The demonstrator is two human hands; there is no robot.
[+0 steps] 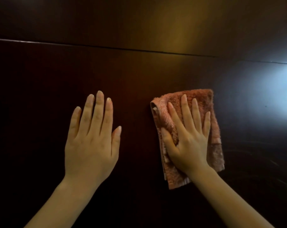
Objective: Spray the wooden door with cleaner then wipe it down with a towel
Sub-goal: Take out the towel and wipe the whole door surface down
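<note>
Two-handed against dark wooden door (41, 71). Rests left hand (91, 142) flat, fingers straight, holding nothing. Presses folded orange towel (203, 99) to wood under right hand (188, 145), fingers spread straight.

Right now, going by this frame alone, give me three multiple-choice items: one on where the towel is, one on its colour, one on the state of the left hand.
1. Where is the towel?
A) under the right hand, against the door
B) folded on a shelf
C) draped over a handle

2. What colour is the towel?
A) blue
B) orange-pink
C) white

3. How is the left hand?
A) gripping a spray bottle
B) clenched in a fist
C) flat on the door, fingers straight

Answers: 1 A, the right palm presses it to the wood; 2 B, salmon terry shows around the hands' right one; 3 C, it lies bare and holds nothing.
</note>
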